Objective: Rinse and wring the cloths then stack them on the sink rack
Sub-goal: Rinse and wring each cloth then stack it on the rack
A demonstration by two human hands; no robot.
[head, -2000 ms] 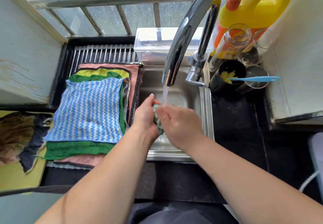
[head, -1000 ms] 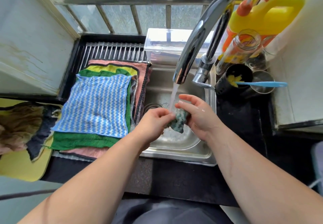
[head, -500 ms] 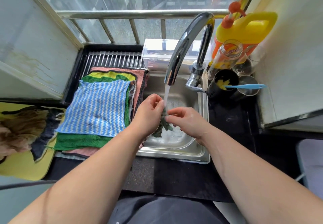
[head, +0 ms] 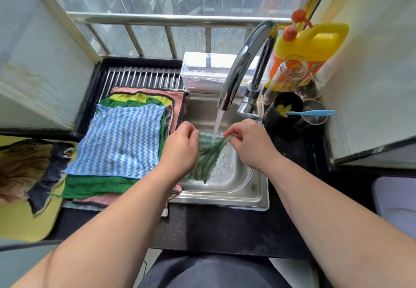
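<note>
While pinched taut, green-striped cloth (head: pixel 208 152) hangs wet.

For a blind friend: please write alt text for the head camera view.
A person's left hand and right hand each pinch a top corner of a green striped cloth under the running faucet, over a steel sink. Beside it, cloths lie stacked on the sink rack, a blue striped cloth topmost.
</note>
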